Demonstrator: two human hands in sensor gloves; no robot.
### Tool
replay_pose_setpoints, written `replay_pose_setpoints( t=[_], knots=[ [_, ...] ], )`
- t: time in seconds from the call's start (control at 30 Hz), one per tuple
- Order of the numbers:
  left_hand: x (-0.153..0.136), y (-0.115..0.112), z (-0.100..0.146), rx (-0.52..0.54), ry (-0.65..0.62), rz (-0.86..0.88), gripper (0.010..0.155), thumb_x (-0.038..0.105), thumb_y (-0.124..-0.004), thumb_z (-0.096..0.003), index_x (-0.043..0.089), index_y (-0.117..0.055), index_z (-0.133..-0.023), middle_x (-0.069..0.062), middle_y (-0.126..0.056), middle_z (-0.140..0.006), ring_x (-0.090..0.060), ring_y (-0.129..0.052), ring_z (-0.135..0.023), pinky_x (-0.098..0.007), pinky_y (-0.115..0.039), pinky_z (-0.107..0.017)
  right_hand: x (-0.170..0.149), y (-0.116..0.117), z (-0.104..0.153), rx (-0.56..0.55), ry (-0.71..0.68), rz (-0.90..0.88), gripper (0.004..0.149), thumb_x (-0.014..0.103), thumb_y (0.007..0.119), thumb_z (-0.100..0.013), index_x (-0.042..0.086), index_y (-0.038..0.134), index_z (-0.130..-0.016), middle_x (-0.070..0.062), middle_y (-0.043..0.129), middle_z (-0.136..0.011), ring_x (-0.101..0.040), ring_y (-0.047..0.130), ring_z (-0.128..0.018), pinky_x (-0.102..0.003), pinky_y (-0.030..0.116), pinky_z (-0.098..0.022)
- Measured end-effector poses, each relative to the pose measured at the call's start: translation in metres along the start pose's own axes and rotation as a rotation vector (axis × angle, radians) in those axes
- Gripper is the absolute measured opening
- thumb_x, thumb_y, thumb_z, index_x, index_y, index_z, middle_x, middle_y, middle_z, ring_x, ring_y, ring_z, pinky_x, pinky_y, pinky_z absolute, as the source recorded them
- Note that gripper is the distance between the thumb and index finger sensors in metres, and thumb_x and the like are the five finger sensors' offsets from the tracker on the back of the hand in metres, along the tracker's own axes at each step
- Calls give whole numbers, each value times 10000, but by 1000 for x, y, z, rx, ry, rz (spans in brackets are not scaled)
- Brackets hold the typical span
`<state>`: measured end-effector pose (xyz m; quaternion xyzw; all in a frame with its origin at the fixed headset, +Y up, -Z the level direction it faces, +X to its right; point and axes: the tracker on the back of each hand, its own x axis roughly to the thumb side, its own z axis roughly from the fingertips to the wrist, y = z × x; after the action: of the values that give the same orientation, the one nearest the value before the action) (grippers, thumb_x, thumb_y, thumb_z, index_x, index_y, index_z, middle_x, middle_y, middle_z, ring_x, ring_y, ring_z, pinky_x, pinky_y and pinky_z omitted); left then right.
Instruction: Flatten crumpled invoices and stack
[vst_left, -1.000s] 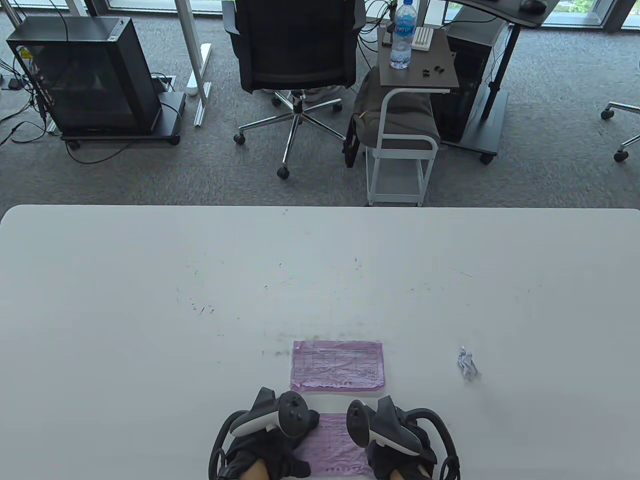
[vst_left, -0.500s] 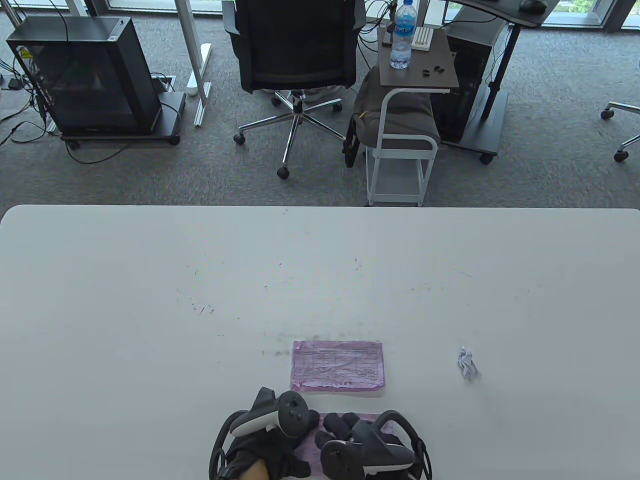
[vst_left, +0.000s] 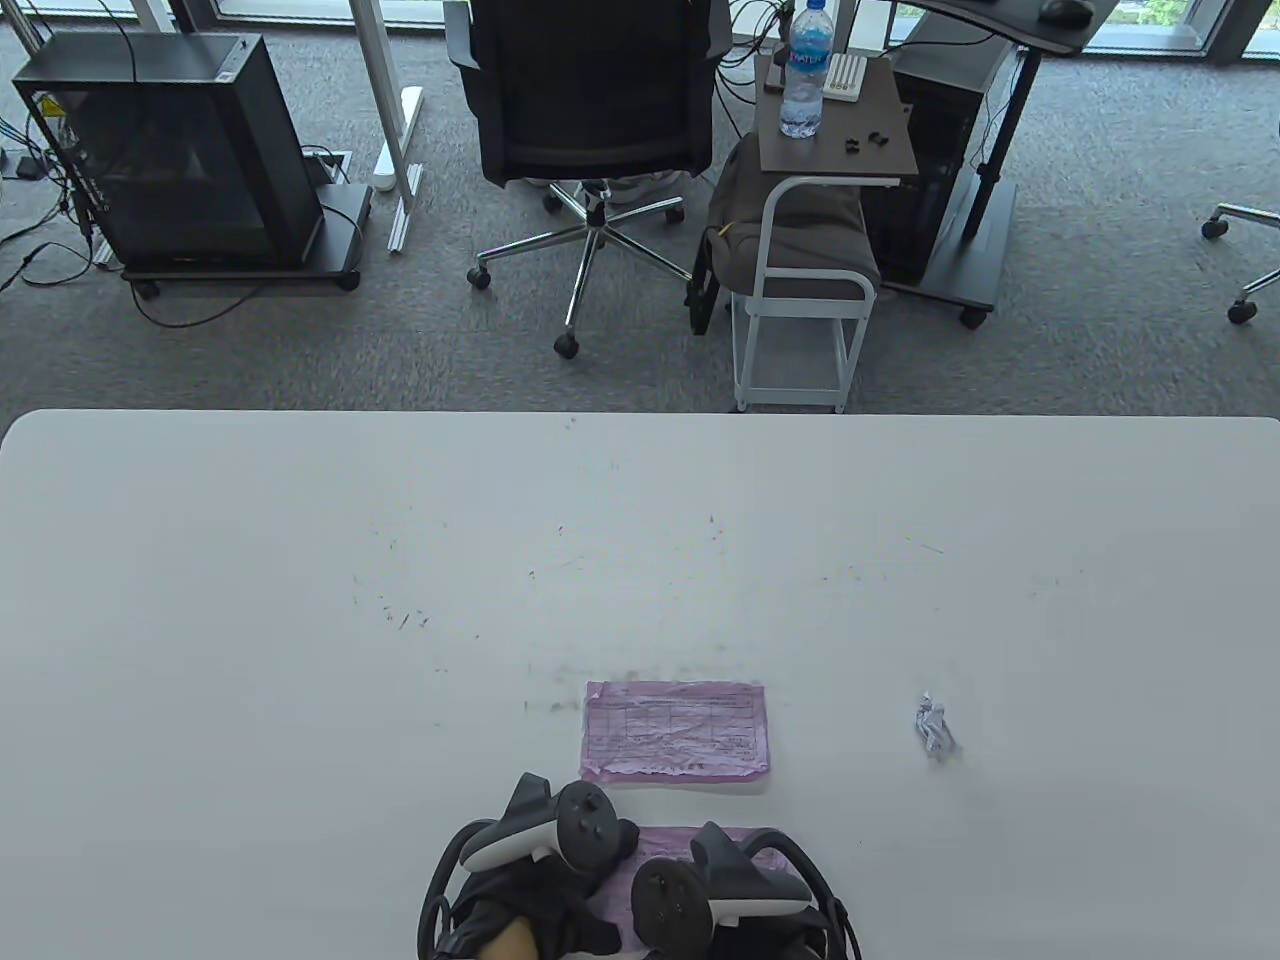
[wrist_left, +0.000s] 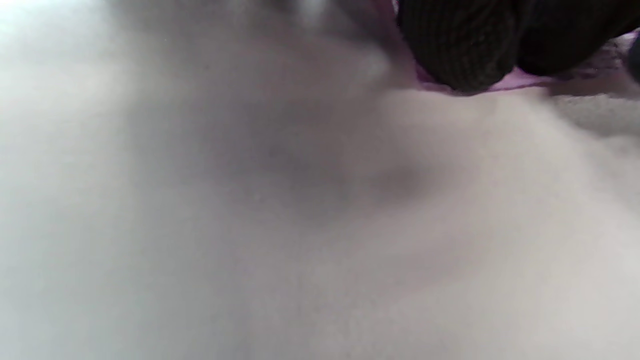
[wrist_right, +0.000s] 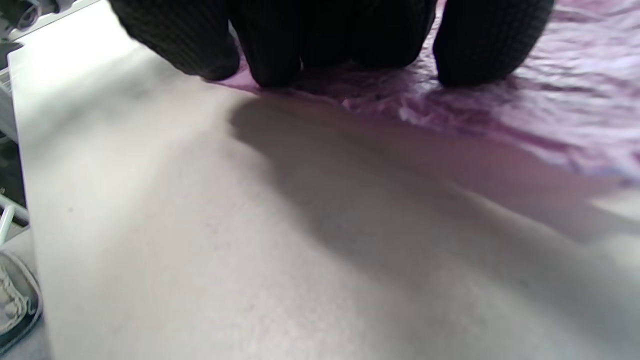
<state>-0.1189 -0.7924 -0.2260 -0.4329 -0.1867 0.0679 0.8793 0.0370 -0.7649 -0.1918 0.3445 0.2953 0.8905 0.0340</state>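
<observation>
A wrinkled purple invoice (vst_left: 655, 850) lies at the table's near edge, mostly hidden under both hands. My left hand (vst_left: 590, 855) presses on its left part; its gloved fingers (wrist_left: 460, 45) rest on the purple sheet's edge (wrist_left: 520, 82). My right hand (vst_left: 720, 880) lies on the sheet just right of the left hand, its fingertips (wrist_right: 270, 60) pressing down on the creased purple paper (wrist_right: 550, 100). A flattened purple invoice (vst_left: 675, 730) lies just beyond the hands. A crumpled white paper ball (vst_left: 935, 727) sits to the right.
The white table (vst_left: 300, 600) carries small dark scuff marks. Beyond its far edge stand an office chair (vst_left: 590, 110), a small side cart with a water bottle (vst_left: 805, 70) and a black computer case (vst_left: 170, 150).
My right hand has slid left across the near invoice, toward my left hand, and its tracker has turned over. My left hand and the far invoice have stayed put.
</observation>
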Motion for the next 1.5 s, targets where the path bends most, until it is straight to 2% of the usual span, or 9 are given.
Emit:
replay_pose_setpoints(
  t=[0.47, 0.6, 0.73, 0.77, 0.93, 1.07, 1.17, 1.37, 1.5],
  knots=[
    [0, 0, 0, 2, 2, -1, 859, 464, -792, -512, 385, -132, -1056, -107, 165, -1003, -533, 166, -893, -711, -161, -610, -36, -4, 12, 37, 193, -148, 349, 486, 703, -576, 213, 840, -747, -83, 801, -818, -355, 804, -686, -587, 752, -487],
    [0, -1, 0, 5, -3, 6, 858, 458, -797, -513, 380, -140, -1060, -110, 163, -1004, -537, 166, -891, -714, -161, -607, -50, -10, 27, -95, 211, -131, 372, 487, 711, -567, 186, 875, -713, -103, 867, -772, -352, 851, -647, -596, 801, -451],
    [0, 0, 0, 2, -4, 8, 860, 457, -799, -514, 381, -139, -1060, -110, 164, -1003, -537, 167, -889, -714, -160, -606, -59, -24, 44, -332, 244, -183, 416, 484, 714, -563, 141, 860, -748, -147, 794, -882, -407, 784, -736, -615, 787, -451],
    [0, 0, 0, 2, -4, 9, 859, 455, -801, -514, 381, -142, -1059, -111, 164, -1003, -538, 167, -888, -715, -159, -605, -58, -24, 44, -346, 231, -188, 431, 482, 714, -562, 127, 846, -768, -159, 761, -912, -420, 761, -758, -621, 773, -461],
    [-1, 0, -1, 4, -8, 10, 860, 454, -802, -515, 378, -142, -1062, -113, 163, -1004, -540, 167, -887, -716, -159, -603, -36, -13, 25, -243, 105, -92, 502, 478, 699, -567, 143, 669, -940, -209, 522, -1048, -455, 636, -854, -619, 742, -498],
    [-1, 0, -1, 0, -10, 9, 859, 453, -800, -518, 378, -140, -1062, -114, 164, -1003, -542, 168, -885, -718, -151, -603, -18, -5, 6, -148, 59, -7, 504, 476, 695, -568, 176, 638, -969, -208, 459, -1087, -470, 599, -878, -619, 743, -502],
    [-1, 0, -1, 1, -12, 10, 858, 452, -800, -519, 378, -140, -1062, -115, 165, -1003, -541, 168, -885, -718, -150, -603, -20, -2, 4, -88, 101, 4, 520, 479, 687, -574, 191, 588, -996, -195, 447, -1090, -440, 554, -893, -601, 726, -516],
    [0, 0, -1, 4, -12, 9, 856, 450, -801, -519, 376, -145, -1064, -119, 161, -1004, -546, 164, -886, -721, -153, -602, -48, -6, 16, -118, 297, -159, 463, 468, 701, -575, 199, 666, -950, -138, 580, -1030, -394, 667, -821, -582, 789, -460],
    [0, 0, -1, 4, -12, 12, 856, 446, -803, -520, 377, -147, -1066, -122, 161, -1004, -549, 164, -885, -723, -153, -602, -58, -8, 25, -106, 412, -154, 450, 461, 743, -561, 202, 698, -926, -181, 617, -1000, -421, 713, -787, -587, 791, -452]
  ],
)
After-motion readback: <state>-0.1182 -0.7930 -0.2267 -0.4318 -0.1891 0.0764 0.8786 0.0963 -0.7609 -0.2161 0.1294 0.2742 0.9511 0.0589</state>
